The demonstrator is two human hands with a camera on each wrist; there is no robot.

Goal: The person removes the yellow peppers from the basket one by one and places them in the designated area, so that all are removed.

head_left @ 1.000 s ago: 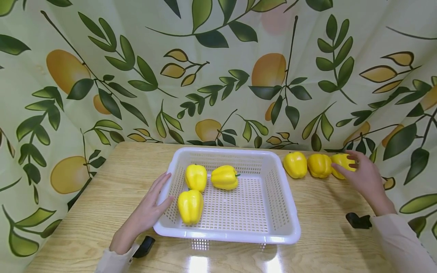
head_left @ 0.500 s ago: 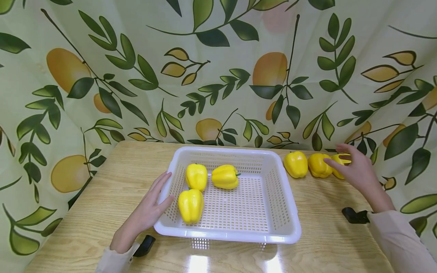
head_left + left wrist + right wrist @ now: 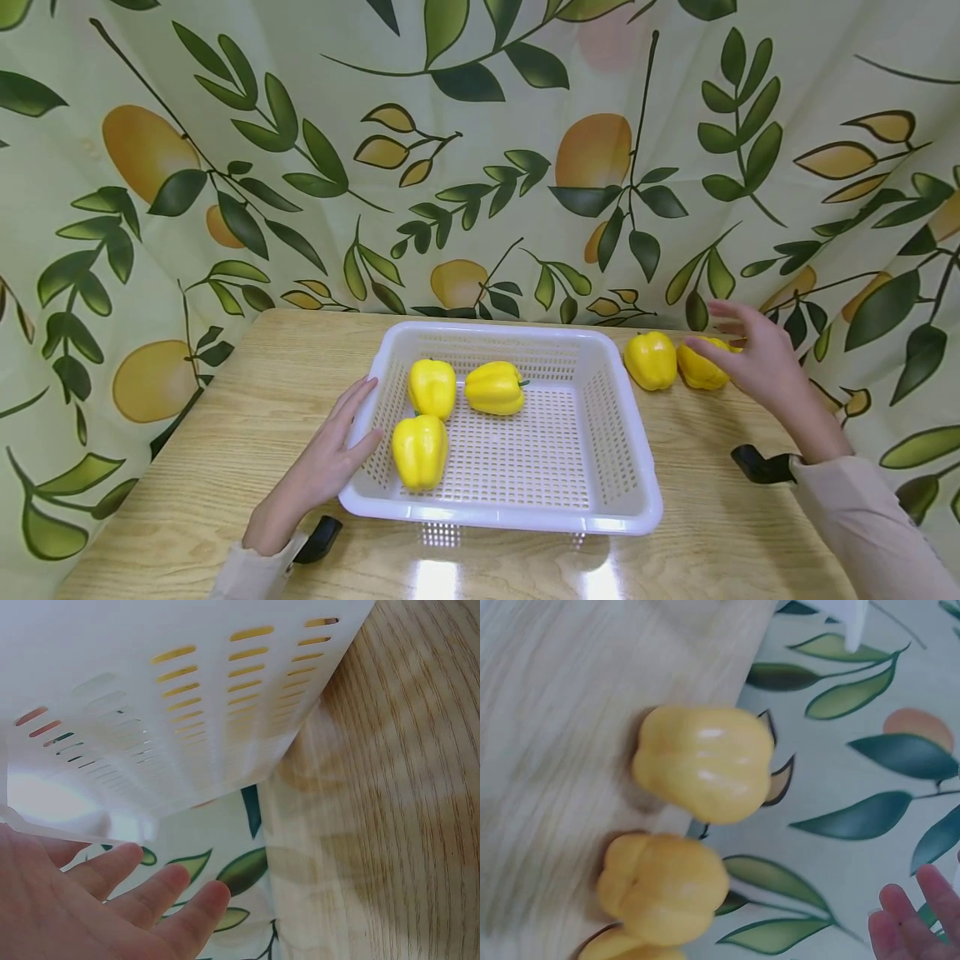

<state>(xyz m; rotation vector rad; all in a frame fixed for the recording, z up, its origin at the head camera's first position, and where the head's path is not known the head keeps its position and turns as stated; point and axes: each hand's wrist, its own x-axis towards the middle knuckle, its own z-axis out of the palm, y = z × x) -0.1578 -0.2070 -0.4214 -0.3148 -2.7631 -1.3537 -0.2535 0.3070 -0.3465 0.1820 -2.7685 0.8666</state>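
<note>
A white perforated plastic basket (image 3: 517,521) holds three yellow bell peppers: one at the back left (image 3: 432,388), another bell pepper (image 3: 495,388) to its right and a front bell pepper (image 3: 420,452). My left hand (image 3: 318,462) rests along the basket's left rim with fingers extended; its fingers (image 3: 154,896) show beside the outer wall. Outside, right of the basket, stand a nearer bell pepper (image 3: 650,361) and a middle bell pepper (image 3: 701,364). My right hand (image 3: 768,367) hovers over the row, fingers spread, holding nothing. It hides a third bell pepper (image 3: 634,946), partly visible in the right wrist view.
The wooden table (image 3: 247,400) reaches back to a leaf-and-fruit patterned curtain (image 3: 480,167). Peppers in the row stand close to the table's back edge. A black wrist strap piece (image 3: 761,464) juts from the right sleeve, another black piece (image 3: 318,540) from the left.
My right hand has moved left along the row, from the farthest bell pepper toward the middle one, and now covers the farthest. My left hand and the basket have stayed put.
</note>
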